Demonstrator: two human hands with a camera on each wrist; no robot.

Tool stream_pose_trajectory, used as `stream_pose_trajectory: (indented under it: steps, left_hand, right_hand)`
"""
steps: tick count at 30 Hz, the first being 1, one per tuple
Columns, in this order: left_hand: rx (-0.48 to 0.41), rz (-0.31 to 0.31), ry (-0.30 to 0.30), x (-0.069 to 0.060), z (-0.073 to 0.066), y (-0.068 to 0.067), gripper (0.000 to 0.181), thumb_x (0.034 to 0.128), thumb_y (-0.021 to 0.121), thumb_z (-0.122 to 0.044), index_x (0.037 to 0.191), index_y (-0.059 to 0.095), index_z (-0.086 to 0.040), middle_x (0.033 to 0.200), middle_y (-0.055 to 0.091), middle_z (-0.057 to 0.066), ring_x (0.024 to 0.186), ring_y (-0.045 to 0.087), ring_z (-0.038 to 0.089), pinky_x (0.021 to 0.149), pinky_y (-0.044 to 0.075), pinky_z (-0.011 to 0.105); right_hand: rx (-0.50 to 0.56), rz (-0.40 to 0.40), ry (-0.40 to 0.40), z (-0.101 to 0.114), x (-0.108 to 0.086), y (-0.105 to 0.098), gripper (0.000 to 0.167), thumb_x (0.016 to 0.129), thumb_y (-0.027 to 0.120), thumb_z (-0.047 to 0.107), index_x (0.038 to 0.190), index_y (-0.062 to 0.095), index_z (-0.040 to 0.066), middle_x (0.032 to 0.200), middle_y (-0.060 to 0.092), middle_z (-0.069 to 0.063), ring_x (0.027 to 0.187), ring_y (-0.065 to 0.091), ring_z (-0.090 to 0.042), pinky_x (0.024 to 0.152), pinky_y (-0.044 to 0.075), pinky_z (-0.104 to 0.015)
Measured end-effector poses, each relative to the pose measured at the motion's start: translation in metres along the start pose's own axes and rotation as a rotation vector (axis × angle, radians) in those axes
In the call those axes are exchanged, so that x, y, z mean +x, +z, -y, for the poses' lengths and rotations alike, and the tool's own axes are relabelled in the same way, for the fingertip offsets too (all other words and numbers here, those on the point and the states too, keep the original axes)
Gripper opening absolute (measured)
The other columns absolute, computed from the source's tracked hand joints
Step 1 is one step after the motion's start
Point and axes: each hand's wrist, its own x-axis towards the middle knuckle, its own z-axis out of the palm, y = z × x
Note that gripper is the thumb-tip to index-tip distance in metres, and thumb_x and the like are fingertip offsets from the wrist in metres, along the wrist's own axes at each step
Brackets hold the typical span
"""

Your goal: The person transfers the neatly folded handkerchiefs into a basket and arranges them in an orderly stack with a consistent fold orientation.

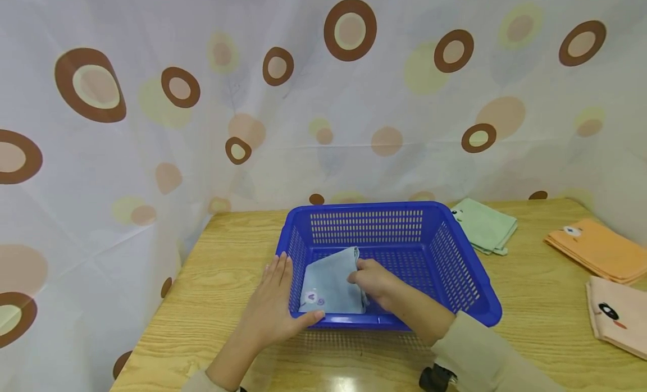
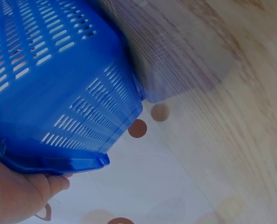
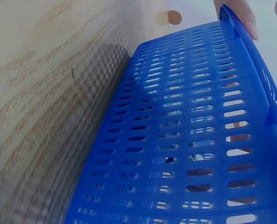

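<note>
A folded light-blue towel (image 1: 331, 279) with a small embroidered face lies in the left part of a blue plastic basket (image 1: 364, 208). My right hand (image 1: 376, 282) reaches over the near rim and pinches the towel's right edge between thumb and fingers. With straight fingers, my left hand (image 1: 273, 308) rests on the basket's near left corner, its thumb along the front rim. The left wrist view shows part of the left hand (image 2: 17, 193) against the basket rim (image 2: 73, 164). In the right wrist view, the slotted basket wall (image 3: 175, 84) hides most of the towel.
On the wooden table (image 1: 237, 246), right of the basket, lie a folded green towel (image 1: 487, 226), an orange towel (image 1: 604, 249) and a pale peach towel (image 1: 627, 319). A white curtain (image 1: 303, 111) with brown and yellow circles hangs behind and to the left.
</note>
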Motion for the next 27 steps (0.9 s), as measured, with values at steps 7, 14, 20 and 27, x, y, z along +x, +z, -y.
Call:
stream_pose_trajectory:
  steps: [7,14,20,27]
  left_hand:
    - [0.001,-0.003,-0.003,0.0,0.0,0.0,0.11,0.0737,0.052,-0.072,0.144,0.02,0.007,0.153,0.015,0.022,0.144,0.006,0.032,0.119,0.013,0.043]
    - [-0.002,0.006,-0.013,0.0,0.0,0.0,0.111,0.0736,0.051,-0.073,0.145,0.02,0.006,0.153,0.015,0.021,0.145,0.006,0.032,0.119,0.014,0.043]
    - [-0.008,0.009,-0.018,0.0,0.0,0.0,0.111,0.0735,0.05,-0.073,0.145,0.02,0.006,0.153,0.016,0.021,0.144,0.007,0.033,0.118,0.015,0.044]
    - [-0.006,0.001,-0.014,0.0,0.0,0.0,0.111,0.0735,0.051,-0.073,0.144,0.02,0.007,0.153,0.015,0.022,0.144,0.006,0.032,0.119,0.014,0.044]
  right_hand:
    - [-0.017,-0.006,0.02,-0.004,0.001,0.001,0.064,0.087,0.044,0.001,0.138,0.012,-0.022,0.146,0.012,-0.038,0.135,0.011,-0.052,0.112,0.014,-0.058]
    - [-0.082,-0.018,0.026,-0.006,-0.001,0.0,0.066,0.086,0.046,0.002,0.137,0.012,-0.023,0.145,0.011,-0.039,0.135,0.012,-0.052,0.113,0.014,-0.058]
    - [-0.142,-0.004,0.024,-0.006,-0.005,-0.006,0.065,0.088,0.046,0.005,0.138,0.014,-0.02,0.147,0.013,-0.036,0.136,0.012,-0.051,0.112,0.014,-0.059]
    - [-0.157,0.045,0.017,-0.003,-0.009,-0.017,0.063,0.091,0.043,0.007,0.14,0.011,-0.017,0.15,0.007,-0.03,0.138,0.006,-0.048,0.113,0.01,-0.059]
